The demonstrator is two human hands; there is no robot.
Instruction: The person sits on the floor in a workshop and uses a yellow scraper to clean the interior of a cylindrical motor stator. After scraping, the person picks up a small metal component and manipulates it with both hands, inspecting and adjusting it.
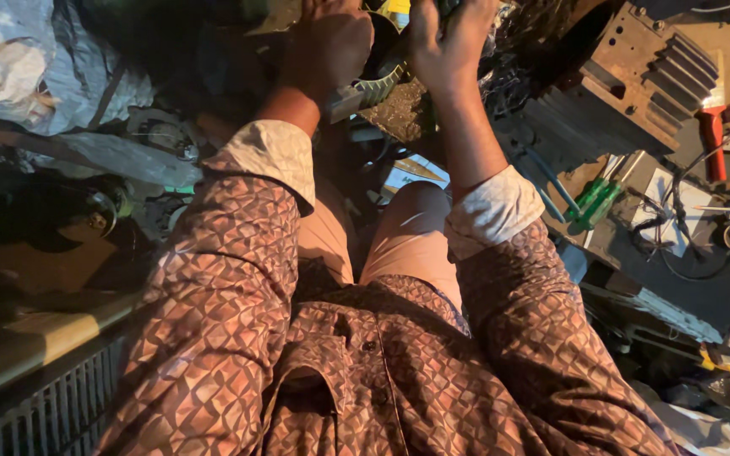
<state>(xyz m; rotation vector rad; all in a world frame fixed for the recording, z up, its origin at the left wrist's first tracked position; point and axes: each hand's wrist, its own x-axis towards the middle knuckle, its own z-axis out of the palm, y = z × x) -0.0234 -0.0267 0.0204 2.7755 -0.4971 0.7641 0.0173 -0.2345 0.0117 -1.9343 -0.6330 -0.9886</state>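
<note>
Two hands reach up together at the top of the view, close but not touching. The left hand [327, 46] is seen from the back, curled down over a grey toothed part [373, 89] whose ridged edge shows just below and beside its knuckles; the fingers are bent around something, though the top edge cuts them off, so how tightly they close cannot be told. The right hand [449, 42] stands just beside it, palm partly turned toward the camera, fingers folded up around a dark object that is hidden at the frame edge; what it grips cannot be made out. The toothed part sits between the two wrists, nearer the left.

Both cuffs are rolled back on a brown patterned shirt [382, 363]. Well right of the right hand lies a rusty finned metal block [635, 72]. Below that, near the right forearm, green-handled screwdrivers [595, 203] rest on a cluttered bench, with a red-handled tool [711, 139] farther right. Left of the left hand lie crumpled grey plastic bags [61, 76].
</note>
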